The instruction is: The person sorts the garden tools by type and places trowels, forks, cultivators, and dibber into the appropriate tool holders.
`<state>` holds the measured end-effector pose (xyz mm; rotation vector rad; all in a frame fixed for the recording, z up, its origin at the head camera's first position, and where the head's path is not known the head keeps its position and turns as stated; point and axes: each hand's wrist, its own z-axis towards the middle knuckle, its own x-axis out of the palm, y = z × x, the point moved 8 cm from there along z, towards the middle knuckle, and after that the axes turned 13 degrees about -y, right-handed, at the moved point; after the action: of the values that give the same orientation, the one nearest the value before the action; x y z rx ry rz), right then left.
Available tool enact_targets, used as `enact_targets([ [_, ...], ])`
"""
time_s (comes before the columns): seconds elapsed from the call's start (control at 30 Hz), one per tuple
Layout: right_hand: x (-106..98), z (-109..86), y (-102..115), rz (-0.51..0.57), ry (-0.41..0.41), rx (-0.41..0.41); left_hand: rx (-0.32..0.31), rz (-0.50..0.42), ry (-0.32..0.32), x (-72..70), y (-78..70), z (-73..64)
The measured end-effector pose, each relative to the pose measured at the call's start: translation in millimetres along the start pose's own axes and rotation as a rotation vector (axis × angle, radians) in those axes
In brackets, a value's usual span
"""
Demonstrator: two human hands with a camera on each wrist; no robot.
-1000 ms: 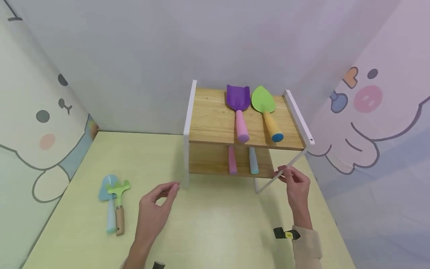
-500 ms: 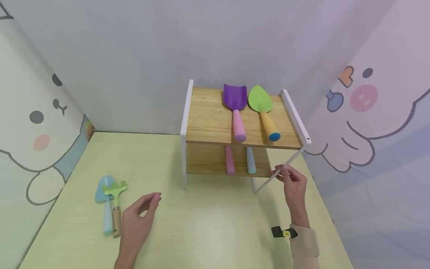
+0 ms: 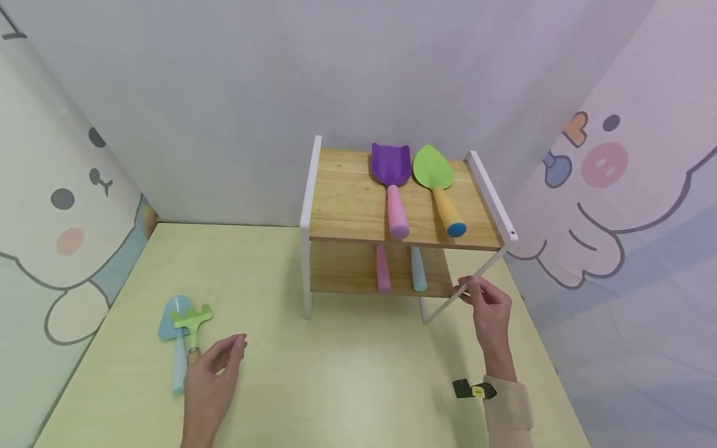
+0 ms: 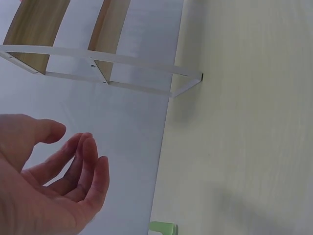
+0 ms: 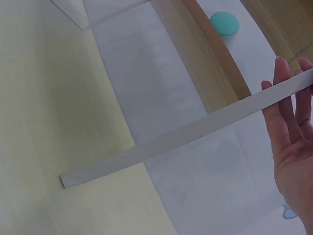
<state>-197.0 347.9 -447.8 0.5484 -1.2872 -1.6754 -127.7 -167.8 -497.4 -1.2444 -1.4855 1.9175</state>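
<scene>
My left hand (image 3: 208, 382) hovers over the table just right of a hand rake (image 3: 192, 318), whose wooden handle it partly hides. In the left wrist view its fingers (image 4: 87, 169) curl loosely, with nothing between them and the thumb. A light-blue trowel (image 3: 178, 361) lies beside and partly under the green rake head. At the right, my right hand (image 3: 488, 311) grips the front leg of a two-tier shelf (image 3: 347, 211). The right wrist view has the fingers (image 5: 278, 117) behind that white leg (image 5: 195, 129); the thumb is mostly out of frame.
On the top board lie a purple scoop (image 3: 396, 208) with a pink handle and a green trowel (image 3: 442, 186) with a yellow handle. A pink handle (image 3: 383, 270) and a light-blue handle (image 3: 417, 270) show on the lower board. Printed curtains (image 3: 241, 112) surround the table.
My left hand has moved left and toward me, from near the shelf's left leg to beside the rake. The right hand keeps its hold on the leg. The view shifted slightly.
</scene>
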Motion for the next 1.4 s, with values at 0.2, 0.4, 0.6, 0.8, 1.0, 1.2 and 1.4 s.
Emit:
enact_targets([
  [0.2, -1, -0.6, -1, 0.006, 0.000, -0.003, -0.011, 0.054, -0.041, -4.8, 15.7, 2.7],
  [0.4, 0, 0.6, -1, 0.019, 0.014, -0.030, -0.022, 0.116, -0.120, -15.1, 33.7, 8.8],
  [0.6, 1, 0.7, 0, 0.024, 0.021, -0.040, -0.089, 0.135, -0.159, -23.4, 48.8, 12.3],
  [0.8, 1, 0.6, 0, 0.028, 0.019, -0.039, -0.129, 0.157, -0.194, -31.1, 60.1, 14.6],
  [1.0, 2, 0.1, 1, 0.033, 0.029, -0.041, -0.136, 0.206, -0.243, -40.5, 68.4, 17.0],
  [1.2, 2, -0.7, 2, 0.023, 0.005, -0.029, -0.157, 0.242, -0.257, -43.4, 75.2, 21.2],
  [1.4, 1, -0.8, 0, 0.012, -0.001, -0.017, -0.222, 0.304, -0.223, -43.3, 85.5, 23.5],
])
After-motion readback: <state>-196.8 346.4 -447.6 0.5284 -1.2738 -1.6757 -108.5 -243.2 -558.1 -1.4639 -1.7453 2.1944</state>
